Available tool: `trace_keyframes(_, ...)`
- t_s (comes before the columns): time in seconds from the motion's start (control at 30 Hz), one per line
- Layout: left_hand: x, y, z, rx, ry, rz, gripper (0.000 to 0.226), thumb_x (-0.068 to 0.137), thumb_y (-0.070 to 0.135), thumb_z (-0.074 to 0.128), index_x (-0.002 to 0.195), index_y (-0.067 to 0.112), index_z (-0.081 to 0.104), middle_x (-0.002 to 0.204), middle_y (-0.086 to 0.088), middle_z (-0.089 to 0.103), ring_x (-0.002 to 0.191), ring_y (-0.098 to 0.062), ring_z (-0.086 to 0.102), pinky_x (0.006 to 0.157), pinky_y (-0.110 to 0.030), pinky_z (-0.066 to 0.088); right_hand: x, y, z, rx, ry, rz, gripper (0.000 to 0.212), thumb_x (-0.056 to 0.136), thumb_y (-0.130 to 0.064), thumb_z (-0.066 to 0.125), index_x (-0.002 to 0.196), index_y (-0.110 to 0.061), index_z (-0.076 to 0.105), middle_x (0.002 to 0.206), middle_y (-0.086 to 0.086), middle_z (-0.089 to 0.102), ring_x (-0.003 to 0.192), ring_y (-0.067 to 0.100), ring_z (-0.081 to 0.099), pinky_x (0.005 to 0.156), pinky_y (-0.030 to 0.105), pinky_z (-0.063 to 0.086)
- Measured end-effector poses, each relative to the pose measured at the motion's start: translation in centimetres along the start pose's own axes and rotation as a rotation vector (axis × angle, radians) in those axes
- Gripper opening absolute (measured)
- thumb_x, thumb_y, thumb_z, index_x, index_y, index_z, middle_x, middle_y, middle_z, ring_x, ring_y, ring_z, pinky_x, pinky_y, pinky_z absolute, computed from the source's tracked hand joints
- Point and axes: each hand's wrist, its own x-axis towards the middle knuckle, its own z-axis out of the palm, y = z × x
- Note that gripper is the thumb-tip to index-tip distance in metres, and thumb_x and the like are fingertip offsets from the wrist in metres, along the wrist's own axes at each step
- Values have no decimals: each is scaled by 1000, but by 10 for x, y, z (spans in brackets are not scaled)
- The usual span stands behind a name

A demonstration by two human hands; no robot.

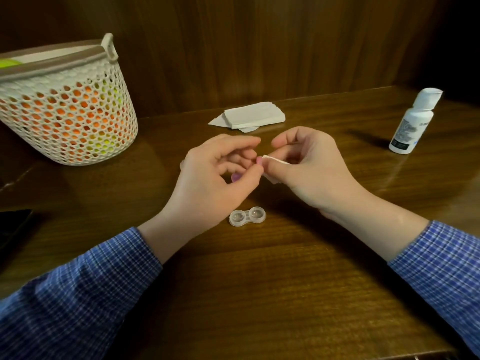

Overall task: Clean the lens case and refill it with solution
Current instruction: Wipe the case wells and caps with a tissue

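Observation:
The clear two-cup lens case [247, 216] lies open on the wooden table [259, 281], just below my hands, with no caps on it. My left hand [215, 175] pinches a small pink cap [259, 160] between thumb and fingers. A second pink cap [235, 177] shows under its palm. My right hand [309, 167] grips a folded white tissue [275, 161] pressed against the held cap. The white solution bottle [414, 122] stands at the right with its flip lid shut.
A stack of white tissues [250, 116] lies behind my hands near the wooden back wall. A white perforated basket [65, 105] with orange and green contents stands at the left. A dark object [13, 224] sits at the left edge.

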Motion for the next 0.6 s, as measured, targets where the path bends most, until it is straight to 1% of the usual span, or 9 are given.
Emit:
trace_keyframes(0.07, 2, -3, -2, -87, -59, -160, 33, 93, 8, 71, 125, 14, 71, 100, 1, 77, 93, -15, 76, 78, -29, 64, -1, 0, 0, -115, 18, -104, 34, 81, -19, 85, 103, -24, 59, 76, -10, 77, 69, 8, 74, 68, 19, 59)
trace_keyframes(0.13, 5, -6, -3, -143, -116, -224, 28, 95, 8, 69, 121, 16, 72, 97, 1, 79, 90, -13, 77, 75, -26, 63, -3, 0, 0, -194, 42, -197, 36, 81, -22, 85, 103, -28, 58, 77, -12, 75, 74, 3, 72, 68, 13, 56)
trace_keyframes(0.2, 6, -7, -5, -178, -160, -216, 31, 91, 3, 73, 120, 16, 73, 99, 0, 80, 92, -16, 77, 79, -28, 64, -4, -1, -1, -224, 59, -246, 38, 81, -24, 86, 106, -28, 58, 75, -13, 73, 79, 0, 71, 69, 10, 53)
trace_keyframes(0.3, 4, -7, -6, -125, -180, -148, 38, 84, 1, 80, 117, 19, 74, 103, 0, 80, 96, -15, 77, 83, -28, 63, -5, -1, -1, -244, 58, -250, 41, 79, -28, 88, 107, -29, 58, 77, -15, 72, 81, -3, 69, 70, 7, 51)
trace_keyframes(0.37, 3, -8, -7, -111, -155, -121, 38, 83, 2, 82, 116, 18, 75, 103, 0, 80, 95, -15, 78, 82, -28, 63, -5, -2, 0, -244, 63, -242, 41, 79, -28, 88, 107, -29, 58, 77, -15, 73, 81, -3, 69, 70, 8, 51)
trace_keyframes(0.53, 0, -11, -1, -72, -88, -111, 36, 81, -1, 83, 115, 8, 76, 100, -2, 80, 90, -15, 79, 77, -31, 65, -4, -1, 1, -264, 69, -188, 39, 78, -33, 88, 102, -32, 58, 75, -16, 72, 81, -8, 67, 67, 4, 49)
trace_keyframes(0.6, 0, -12, 0, -59, -71, -110, 36, 80, -2, 84, 113, 7, 76, 98, -2, 80, 89, -14, 79, 75, -30, 65, -3, 0, 1, -251, 61, -149, 36, 78, -33, 87, 100, -33, 58, 72, -13, 73, 78, -6, 69, 66, 5, 51)
